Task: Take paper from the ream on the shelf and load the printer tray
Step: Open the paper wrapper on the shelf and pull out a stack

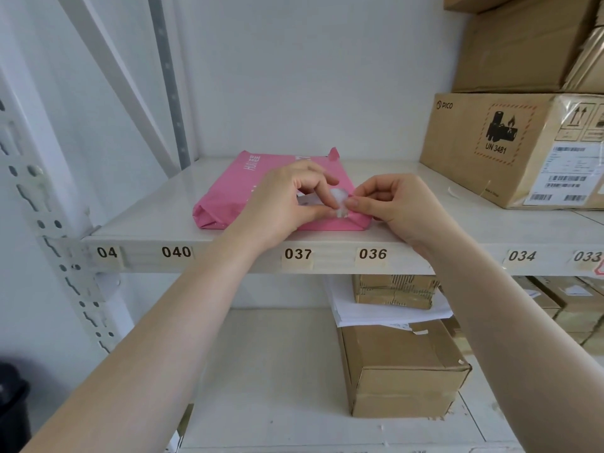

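A ream in pink wrapping (235, 188) lies flat on the white shelf (157, 220), close to its front edge. Both hands rest on top of the ream's near right end. My left hand (287, 204) pinches a crumpled clear strip of tape (340, 204) between thumb and fingers. My right hand (395, 204) pinches the same strip from the right side. A white patch shows under the left fingers where the wrapper seems open. The printer and its tray are out of view.
A PICO cardboard box (510, 148) stands on the shelf's right, with more boxes (523, 44) stacked above it. On the lower shelf sit a brown box (402, 367), loose white sheets (389, 312) and further boxes (562, 305). A slotted upright (49, 223) stands at left.
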